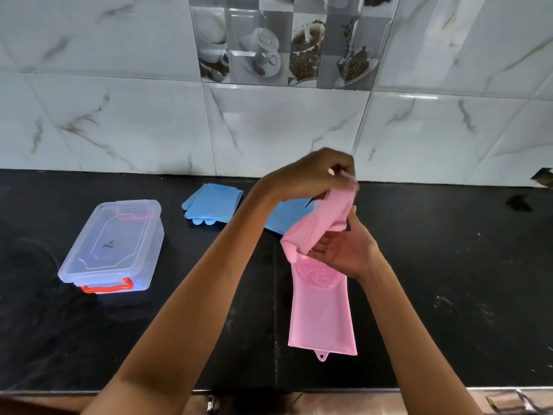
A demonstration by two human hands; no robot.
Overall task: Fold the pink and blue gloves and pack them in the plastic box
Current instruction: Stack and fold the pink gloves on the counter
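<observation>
Above the bench (449, 295), the left hand (308, 175) is pinching the pink glove (321, 310); the right hand (347, 253), fingers straight, is touching its fold.

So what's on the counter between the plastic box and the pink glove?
In the head view, only bare black counter, with the left forearm reaching across above it; a blue glove lies farther back.

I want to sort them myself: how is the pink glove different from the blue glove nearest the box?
The pink glove is partly lifted, pinched by the left hand and touched by the right hand; the blue glove lies untouched on the counter. Pink is bent over; blue is spread flat. Both have scrubbing bristles.
</observation>
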